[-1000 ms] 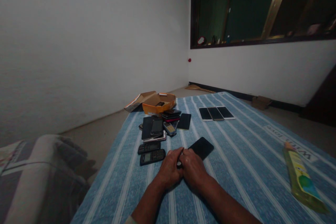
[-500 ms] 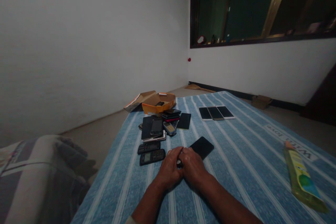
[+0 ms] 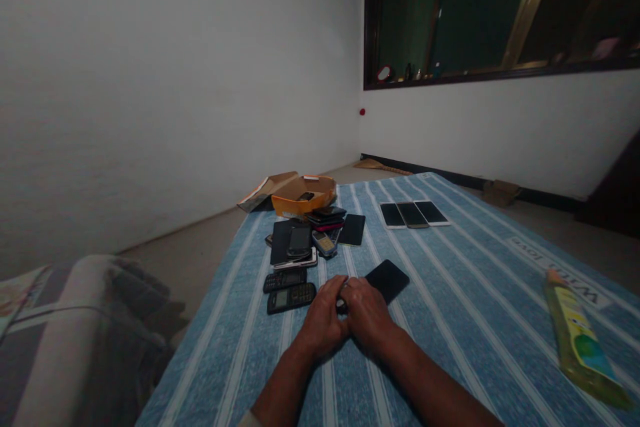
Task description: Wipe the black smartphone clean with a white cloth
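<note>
My left hand (image 3: 325, 313) and my right hand (image 3: 369, 313) are together over the striped cloth, fingers closed around a small dark object (image 3: 341, 307). Most of that object is hidden by the fingers, so its kind does not show. Just beyond my right hand lies a black smartphone (image 3: 387, 280), flat and tilted to the right. Left of my left hand rest two keypad phones, the nearer one (image 3: 291, 298) and the farther one (image 3: 285, 279). Behind them is a pile with a dark slider-like phone (image 3: 299, 241) and a blue-grey keypad phone (image 3: 325, 243).
An open orange cardboard box (image 3: 287, 205) stands at the far end, with stacked phones (image 3: 326, 215) before it. A row of three smartphones (image 3: 413, 214) lies farther right. A bottle of yellow-green liquid (image 3: 583, 343) lies near the right edge of the blue striped cloth (image 3: 450, 333).
The view has shifted slightly. Both hands keep their closed hold together, and the phones stay where they were.
</note>
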The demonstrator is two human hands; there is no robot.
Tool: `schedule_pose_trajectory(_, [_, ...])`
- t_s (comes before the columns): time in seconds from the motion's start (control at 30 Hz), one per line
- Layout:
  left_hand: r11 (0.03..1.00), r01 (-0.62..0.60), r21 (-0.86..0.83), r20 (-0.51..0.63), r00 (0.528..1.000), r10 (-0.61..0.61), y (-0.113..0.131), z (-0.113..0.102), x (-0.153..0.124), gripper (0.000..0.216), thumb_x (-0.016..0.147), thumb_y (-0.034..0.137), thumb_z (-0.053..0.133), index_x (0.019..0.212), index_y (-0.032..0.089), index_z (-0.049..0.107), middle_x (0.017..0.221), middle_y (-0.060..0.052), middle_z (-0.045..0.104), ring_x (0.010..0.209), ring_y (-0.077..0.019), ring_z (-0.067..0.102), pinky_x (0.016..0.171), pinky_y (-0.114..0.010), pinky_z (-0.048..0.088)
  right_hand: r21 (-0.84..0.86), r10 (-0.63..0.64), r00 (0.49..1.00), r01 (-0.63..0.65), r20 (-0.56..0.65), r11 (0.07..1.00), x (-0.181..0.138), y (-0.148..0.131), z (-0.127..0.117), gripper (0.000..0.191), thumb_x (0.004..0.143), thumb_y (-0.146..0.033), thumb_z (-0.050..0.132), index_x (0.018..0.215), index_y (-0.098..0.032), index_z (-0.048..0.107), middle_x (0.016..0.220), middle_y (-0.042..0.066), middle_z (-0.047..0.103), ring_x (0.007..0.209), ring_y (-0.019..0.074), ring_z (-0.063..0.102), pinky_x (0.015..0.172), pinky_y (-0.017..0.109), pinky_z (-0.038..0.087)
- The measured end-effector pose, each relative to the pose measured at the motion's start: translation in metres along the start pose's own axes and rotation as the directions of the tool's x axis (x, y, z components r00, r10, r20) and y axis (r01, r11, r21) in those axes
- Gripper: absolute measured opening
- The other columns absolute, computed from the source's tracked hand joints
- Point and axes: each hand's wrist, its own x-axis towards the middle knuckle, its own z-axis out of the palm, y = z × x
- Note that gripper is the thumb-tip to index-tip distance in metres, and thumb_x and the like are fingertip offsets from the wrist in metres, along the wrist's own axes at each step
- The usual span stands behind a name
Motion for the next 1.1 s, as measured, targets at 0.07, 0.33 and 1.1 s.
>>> schedule_pose_trajectory(0.07, [1.0,-0.005,-0.002,-0.01,1.0,0.005,0.0,0.0,0.0,0.065,0.068,0.018,0.064,0.131,0.015,0.049,0.134,-0.016,0.056,0.126,-0.032,0.052,0.11,-0.051,0.039,0.003,-0.008,1.0,0.008,-0.01,1.0,0.002,0.0,0.002,0.033,0.087,-0.011,0.049,0.116,-0.014,0.066,0.11,0.01,0.066,0.102,0.0228,0.057,0.089,0.031,0.042])
schedule_pose_trajectory(0.33, [1.0,0.002,-0.009,-0.033,0.999,-0.002,0.0,0.0,0.0,0.072,0.062,0.01,0.062,0.132,0.017,0.047,0.134,-0.015,0.057,0.126,-0.032,0.052,0.109,-0.051,0.039,-0.016,0.008,1.0,-0.008,-0.03,1.0,0.009,0.003,0.008,0.033,0.087,-0.007,0.045,0.11,-0.013,0.068,0.108,0.011,0.066,0.101,0.0225,0.057,0.089,0.031,0.041])
schedule_pose_trajectory(1.1, [0.999,0.032,0.001,-0.019,0.999,-0.032,0.003,0.0,0.001,0.082,0.06,0.015,0.07,0.137,0.016,0.041,0.138,-0.017,0.052,0.129,-0.0352,0.048,0.11,-0.053,0.036,-0.109,0.031,0.999,-0.034,-0.031,0.993,0.017,0.006,0.007,0.033,0.085,-0.005,0.043,0.104,-0.015,0.068,0.1,0.01,0.066,0.098,0.0219,0.056,0.081,0.03,0.042])
